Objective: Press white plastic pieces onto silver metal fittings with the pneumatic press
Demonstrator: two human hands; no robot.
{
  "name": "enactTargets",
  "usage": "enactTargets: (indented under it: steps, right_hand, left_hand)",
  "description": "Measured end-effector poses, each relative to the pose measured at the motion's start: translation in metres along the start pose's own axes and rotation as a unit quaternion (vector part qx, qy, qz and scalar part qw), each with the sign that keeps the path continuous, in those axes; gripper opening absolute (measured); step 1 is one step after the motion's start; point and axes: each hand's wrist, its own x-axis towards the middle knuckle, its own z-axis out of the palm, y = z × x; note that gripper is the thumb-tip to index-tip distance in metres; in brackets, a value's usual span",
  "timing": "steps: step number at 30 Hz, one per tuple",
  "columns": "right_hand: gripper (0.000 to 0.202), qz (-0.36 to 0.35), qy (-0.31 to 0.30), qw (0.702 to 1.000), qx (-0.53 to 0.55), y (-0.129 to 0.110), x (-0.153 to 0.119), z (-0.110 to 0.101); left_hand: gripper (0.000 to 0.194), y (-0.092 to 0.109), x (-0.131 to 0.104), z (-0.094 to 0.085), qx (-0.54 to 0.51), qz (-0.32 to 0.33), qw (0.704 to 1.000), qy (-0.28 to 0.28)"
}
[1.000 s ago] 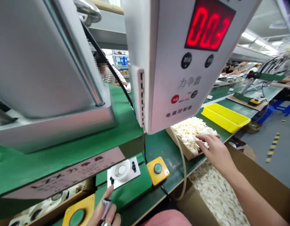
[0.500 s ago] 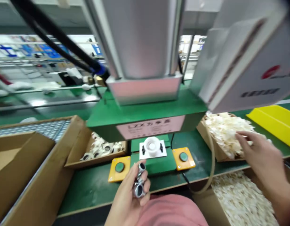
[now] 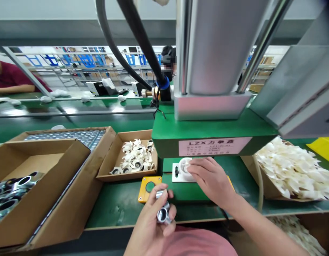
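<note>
Head — right hand (image 3: 214, 181) (newly) at fixture (image 3: 182, 175)

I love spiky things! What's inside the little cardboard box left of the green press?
Inside the cardboard box: white finned pieces, some showing dark-centred rings. Their pile hides whatever's beneath.

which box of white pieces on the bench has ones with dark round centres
The box just left of the green press head: several of its white pieces show dark round centres, while those in the right-hand box look plain.

Grn bench (image 3: 111, 208) w/ press (image 3: 215, 124), btn box (image 3: 150, 187), ctns (image 3: 127, 176)
</note>
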Motion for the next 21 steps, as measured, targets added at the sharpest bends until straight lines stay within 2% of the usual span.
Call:
enactTargets:
  steps: [3,8,10,12,14,15,17,21]
  right_hand:
    - [0.023,-0.018,-0.046,0.999,-0.008,0.005,0.005,0.004]
    - [0.026,-0.057,-0.096,0.992,-0.061,0.001,0.005,-0.005]
    - [0.027,-0.067,-0.108,0.988,-0.082,0.0,0.005,-0.008]
    - [0.027,-0.069,-0.138,0.983,-0.099,-0.001,0.006,-0.01]
    - [0.026,-0.064,-0.175,0.977,-0.107,-0.001,0.007,-0.011]
    - [0.026,-0.059,-0.19,0.974,-0.107,-0.001,0.008,-0.011]
    - [0.026,-0.051,-0.203,0.972,-0.103,-0.001,0.009,-0.011]
    - [0.025,-0.044,-0.19,0.978,-0.075,-0.002,0.01,-0.008]
  left_hand:
    - [0.027,0.004,0.001,-0.012,0.032,0.033,0.999,0.011]
    - [0.03,0.011,0.01,-0.029,0.158,0.108,0.98,0.05]
    - [0.03,0.017,0.012,-0.031,0.259,0.16,0.947,0.098]
    - [0.028,0.024,0.012,-0.033,0.378,0.219,0.887,0.15]
    - [0.026,0.031,0.012,-0.035,0.475,0.254,0.826,0.169]
    - [0.025,0.034,0.012,-0.037,0.507,0.259,0.805,0.167]
    - [0.025,0.039,0.012,-0.04,0.543,0.254,0.785,0.155]
    - [0.026,0.04,0.011,-0.045,0.568,0.252,0.77,0.149]
